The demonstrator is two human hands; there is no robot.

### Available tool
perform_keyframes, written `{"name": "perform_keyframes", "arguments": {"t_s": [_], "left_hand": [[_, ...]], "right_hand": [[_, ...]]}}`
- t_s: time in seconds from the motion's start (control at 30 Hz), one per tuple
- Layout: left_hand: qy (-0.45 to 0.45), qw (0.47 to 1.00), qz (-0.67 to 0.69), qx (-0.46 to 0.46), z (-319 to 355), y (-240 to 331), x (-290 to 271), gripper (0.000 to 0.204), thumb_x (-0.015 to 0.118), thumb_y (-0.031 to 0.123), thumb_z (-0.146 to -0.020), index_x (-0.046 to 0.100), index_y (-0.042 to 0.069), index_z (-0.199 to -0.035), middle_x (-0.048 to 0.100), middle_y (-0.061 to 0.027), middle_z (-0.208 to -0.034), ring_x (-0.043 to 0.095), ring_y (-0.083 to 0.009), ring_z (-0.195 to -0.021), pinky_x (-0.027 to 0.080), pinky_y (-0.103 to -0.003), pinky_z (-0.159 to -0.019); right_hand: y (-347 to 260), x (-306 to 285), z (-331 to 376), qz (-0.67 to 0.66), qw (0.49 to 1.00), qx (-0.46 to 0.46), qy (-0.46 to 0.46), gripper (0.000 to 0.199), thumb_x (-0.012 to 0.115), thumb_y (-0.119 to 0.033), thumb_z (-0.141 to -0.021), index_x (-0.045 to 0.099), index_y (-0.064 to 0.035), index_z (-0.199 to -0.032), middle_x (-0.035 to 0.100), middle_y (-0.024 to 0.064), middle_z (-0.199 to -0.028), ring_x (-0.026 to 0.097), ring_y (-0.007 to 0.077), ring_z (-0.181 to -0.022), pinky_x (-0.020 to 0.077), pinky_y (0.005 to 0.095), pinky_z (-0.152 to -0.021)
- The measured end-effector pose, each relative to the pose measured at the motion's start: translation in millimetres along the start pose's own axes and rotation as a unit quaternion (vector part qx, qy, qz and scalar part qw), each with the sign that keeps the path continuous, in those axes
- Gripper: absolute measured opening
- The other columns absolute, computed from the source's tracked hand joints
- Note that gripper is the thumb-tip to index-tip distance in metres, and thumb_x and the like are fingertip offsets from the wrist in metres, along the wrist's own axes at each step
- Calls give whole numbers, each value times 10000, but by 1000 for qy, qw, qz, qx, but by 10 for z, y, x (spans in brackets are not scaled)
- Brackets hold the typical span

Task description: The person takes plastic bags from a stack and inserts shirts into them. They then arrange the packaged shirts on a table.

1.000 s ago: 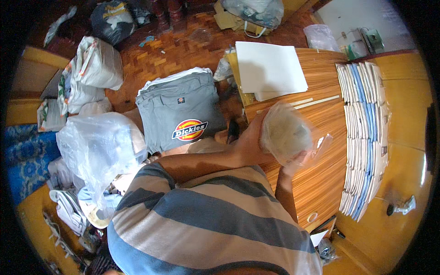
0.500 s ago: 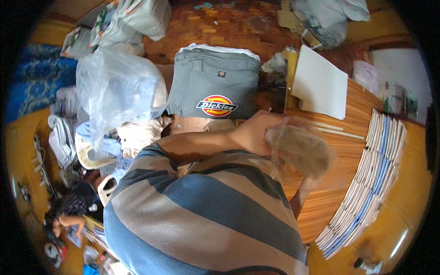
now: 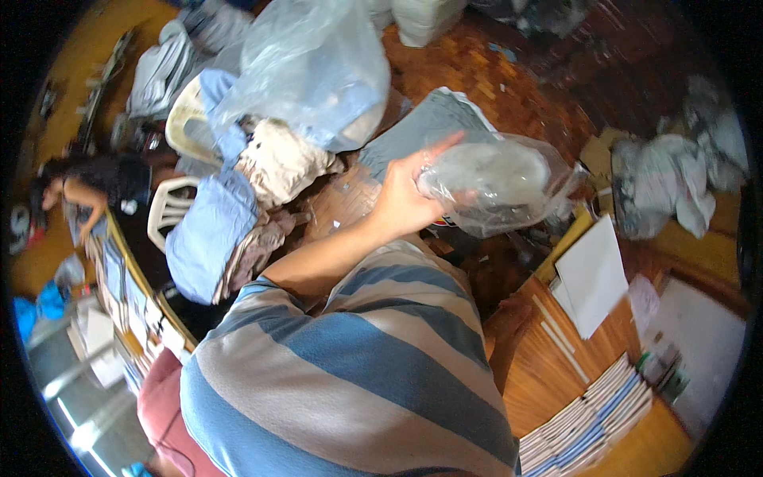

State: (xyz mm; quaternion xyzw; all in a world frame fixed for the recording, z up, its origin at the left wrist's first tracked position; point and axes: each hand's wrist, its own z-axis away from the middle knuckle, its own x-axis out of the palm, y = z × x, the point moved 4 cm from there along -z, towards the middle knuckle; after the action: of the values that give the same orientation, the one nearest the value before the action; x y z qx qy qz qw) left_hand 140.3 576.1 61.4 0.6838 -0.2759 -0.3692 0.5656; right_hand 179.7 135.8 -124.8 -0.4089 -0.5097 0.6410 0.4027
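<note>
Head view: grips a clear plastic bag (image 3: 520, 179) with pale contents in the left hand (image 3: 407, 195), fingers pressed around one end, beyond and left of the wooden table (image 3: 531, 370). Holds the right hand (image 3: 509, 318) empty and loosely spread at the table's left edge. Shows grey cloth (image 3: 421, 131) left of the table, partly behind the bag; white sheets (image 3: 594, 278) on the table's far part; folded garments (image 3: 592, 417) in a row toward its lower end.

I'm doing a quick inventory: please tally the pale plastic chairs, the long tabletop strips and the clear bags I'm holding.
Pale plastic chairs: 2
Long pale strips on the tabletop: 2
Clear plastic bag in the left hand: 1
Total: 5
</note>
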Motion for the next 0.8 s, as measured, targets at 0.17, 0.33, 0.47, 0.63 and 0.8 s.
{"name": "perform_keyframes", "arguments": {"t_s": [0.17, 0.33, 0.47, 0.63, 0.8], "left_hand": [[137, 987, -26, -79, 402, -392, -516, 568, 898, 237, -761, 713, 56, -1266, 776, -139, -1071, 731, -153, -944, 568, -336, -862], [206, 967, -69, -131, 838, -486, -739, 537, 878, 236, -775, 714, 67, -1258, 763, -178, -1086, 748, -212, -967, 565, -355, -857], [236, 954, -117, -145, 1176, -385, -666, 543, 858, 248, -796, 697, 78, -1285, 754, -194, -1098, 746, -215, -983, 563, -361, -866], [277, 942, -105, -159, 1470, -183, -729, 544, 842, 249, -825, 681, 43, -1302, 763, -176, -1110, 740, -223, -1010, 557, -362, -913], [326, 930, -65, -158, 1628, -413, -1143, 536, 839, 242, -841, 680, 29, -1306, 770, -144, -1109, 724, -177, -1015, 550, -340, -922]], "right_hand": [[-179, 346, -556, 225, 960, -137, -90, 591, 339, -495, -1085, 683, -14, -1101, 708, 159, -1105, 657, 296, -1086, 468, 482, -1023], [-324, 570, -734, 471, 811, -297, -180, 602, 212, -362, -1098, 754, -109, -1173, 744, 60, -1136, 600, 318, -1240, 305, 549, -1165], [-401, 621, -637, 444, 795, -356, -210, 441, 335, -263, -1086, 752, -144, -1166, 741, 28, -1158, 624, 308, -1200, 366, 540, -1125], [-532, 665, -656, 390, 812, -346, -263, 408, 387, -209, -1020, 768, -145, -1152, 758, 28, -1115, 630, 319, -1165, 379, 532, -1107], [-444, 811, -627, 487, 808, -268, -196, 334, 492, -185, -954, 778, -107, -1107, 763, 58, -1067, 640, 304, -1117, 389, 526, -1084]]}}
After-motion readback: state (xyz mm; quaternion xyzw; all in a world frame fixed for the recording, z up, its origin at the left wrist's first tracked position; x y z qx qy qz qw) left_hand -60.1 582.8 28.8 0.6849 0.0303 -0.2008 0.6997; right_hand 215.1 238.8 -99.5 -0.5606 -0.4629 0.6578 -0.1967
